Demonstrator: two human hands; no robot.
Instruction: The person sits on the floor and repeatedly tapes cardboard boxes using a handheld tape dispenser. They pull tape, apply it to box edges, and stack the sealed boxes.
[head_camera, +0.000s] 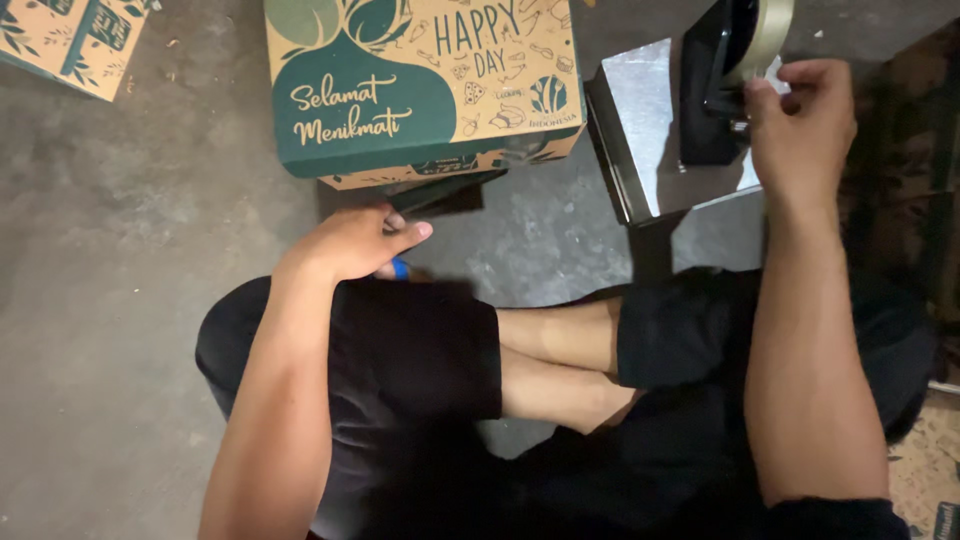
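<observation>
I sit cross-legged on a concrete floor in black shorts. My left hand (355, 240) rests on my left knee, fingers loosely curled, a small blue thing (400, 268) just under the fingertips. Whether it grips that is unclear. Right above it stands a brown and green printed cardboard box (420, 85), closed. My right hand (800, 125) reaches up to a black tape dispenser (715, 80) with a roll of pale tape (765, 35), fingertips pinching at the tape end.
The dispenser sits on a small shiny metal stand (640, 120). Another printed box (70, 40) lies at the top left corner. A dark flat piece (440, 195) pokes out under the near box. A patterned mat edge (925, 460) is at right.
</observation>
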